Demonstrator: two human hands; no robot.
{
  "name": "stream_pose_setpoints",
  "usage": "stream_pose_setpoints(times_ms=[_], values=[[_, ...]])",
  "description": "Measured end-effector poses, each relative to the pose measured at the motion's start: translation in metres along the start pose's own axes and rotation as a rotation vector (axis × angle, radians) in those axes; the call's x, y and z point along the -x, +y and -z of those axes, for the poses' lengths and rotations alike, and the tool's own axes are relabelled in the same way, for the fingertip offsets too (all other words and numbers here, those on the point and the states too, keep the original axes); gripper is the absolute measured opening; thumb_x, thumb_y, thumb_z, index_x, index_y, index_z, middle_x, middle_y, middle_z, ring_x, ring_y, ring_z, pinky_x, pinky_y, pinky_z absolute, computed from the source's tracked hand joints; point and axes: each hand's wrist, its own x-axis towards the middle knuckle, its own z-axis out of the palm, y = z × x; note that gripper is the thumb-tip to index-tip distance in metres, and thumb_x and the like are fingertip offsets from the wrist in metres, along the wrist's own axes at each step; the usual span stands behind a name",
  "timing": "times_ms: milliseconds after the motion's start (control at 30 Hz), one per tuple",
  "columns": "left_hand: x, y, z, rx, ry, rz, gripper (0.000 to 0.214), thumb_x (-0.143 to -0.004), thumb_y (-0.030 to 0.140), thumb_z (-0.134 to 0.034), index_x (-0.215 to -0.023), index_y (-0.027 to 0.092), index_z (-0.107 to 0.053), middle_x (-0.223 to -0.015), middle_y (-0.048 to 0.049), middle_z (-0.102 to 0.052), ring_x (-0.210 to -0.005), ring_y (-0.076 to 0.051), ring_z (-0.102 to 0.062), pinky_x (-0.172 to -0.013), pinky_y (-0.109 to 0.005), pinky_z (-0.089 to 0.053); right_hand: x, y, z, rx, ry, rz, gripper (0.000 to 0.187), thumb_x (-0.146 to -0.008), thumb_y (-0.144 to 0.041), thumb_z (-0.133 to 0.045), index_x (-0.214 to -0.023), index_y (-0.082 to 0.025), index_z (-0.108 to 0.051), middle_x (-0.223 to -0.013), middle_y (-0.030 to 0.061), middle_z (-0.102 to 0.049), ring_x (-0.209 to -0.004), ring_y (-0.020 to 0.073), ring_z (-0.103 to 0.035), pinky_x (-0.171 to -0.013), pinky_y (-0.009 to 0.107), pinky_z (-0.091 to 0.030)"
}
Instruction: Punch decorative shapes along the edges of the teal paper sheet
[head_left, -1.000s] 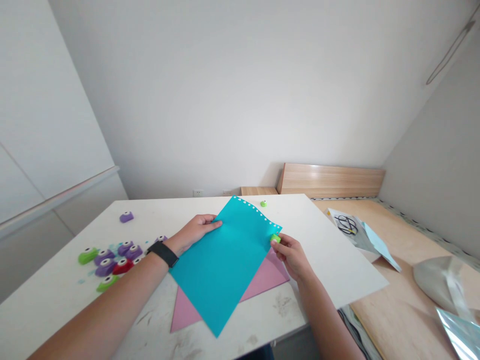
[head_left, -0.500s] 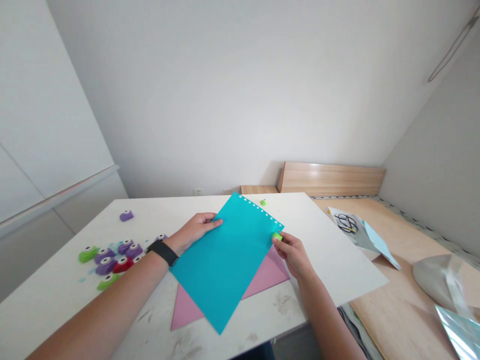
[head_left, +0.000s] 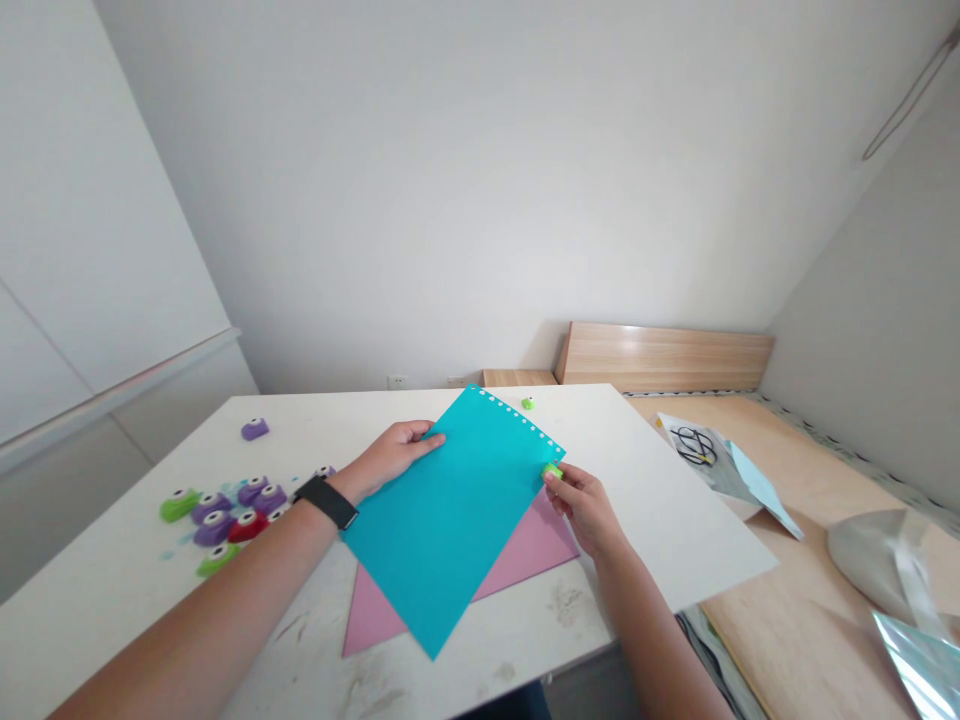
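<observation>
My left hand (head_left: 394, 455) grips the left edge of a teal paper sheet (head_left: 450, 515), thumb on top, holding it lifted over the white table (head_left: 660, 520). A row of small punched holes runs along the sheet's far edge. My right hand (head_left: 581, 505) pinches a small green craft punch (head_left: 553, 470) clamped on the sheet's right corner. A black band sits on my left wrist. A pink paper sheet (head_left: 525, 555) lies flat on the table under the teal one.
Several purple, green and red craft punches (head_left: 225, 510) lie in a cluster at the left, with one purple punch (head_left: 254, 429) farther back and a green one (head_left: 528, 403) near the far edge. Plastic bags (head_left: 720, 460) and a wooden surface sit at the right.
The green punch in my right hand has shifted slightly along the teal sheet's corner. The sheet has tilted a little; my left hand keeps its grip.
</observation>
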Motion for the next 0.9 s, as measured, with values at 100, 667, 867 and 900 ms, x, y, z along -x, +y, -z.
stream_pose_setpoints(times_ms=[100, 667, 867, 900], values=[[-0.003, 0.0, 0.007, -0.078, 0.052, -0.044, 0.054, -0.072, 0.066, -0.067, -0.093, 0.016, -0.07, -0.083, -0.0056, -0.073, -0.074, -0.025, -0.065, -0.065, -0.033, -0.053, -0.001, 0.0, 0.001, -0.065, 0.018, -0.046, 0.034, -0.073, -0.036, -0.08, -0.097, -0.015, -0.071, -0.07, 0.0018, -0.065, -0.054, 0.0093, -0.049, -0.047, 0.021, -0.035], [-0.01, -0.029, 0.021, -0.829, -0.029, -0.259, 0.038, -0.091, 0.047, -0.051, -0.117, 0.025, -0.068, -0.118, -0.0082, -0.071, -0.108, -0.03, -0.063, -0.097, -0.042, -0.044, -0.01, 0.003, 0.021, -0.446, 0.097, -0.26, 0.031, -0.097, -0.043, -0.051, -0.089, -0.017, -0.067, -0.09, 0.0108, -0.075, -0.058, 0.0145, -0.067, -0.048, 0.024, -0.052], [0.019, 0.016, -0.035, -0.919, 0.214, -0.54, 0.044, -0.091, 0.037, -0.06, -0.133, 0.028, -0.055, -0.124, -0.0085, -0.065, -0.117, -0.028, -0.055, -0.105, -0.046, -0.035, -0.006, -0.004, 0.005, -0.385, 0.025, -0.319, 0.037, -0.097, -0.047, -0.048, -0.093, -0.014, -0.066, -0.102, 0.015, -0.074, -0.066, 0.0152, -0.07, -0.048, 0.02, -0.05], [0.025, 0.027, -0.045, -0.898, 0.198, -0.562, 0.041, -0.09, 0.037, -0.061, -0.13, 0.029, -0.057, -0.121, -0.0073, -0.066, -0.115, -0.028, -0.055, -0.104, -0.045, -0.035, -0.006, -0.006, 0.0, -0.367, 0.007, -0.343, 0.038, -0.097, -0.048, -0.048, -0.094, -0.014, -0.066, -0.103, 0.0155, -0.074, -0.07, 0.0165, -0.072, -0.051, 0.021, -0.052]])
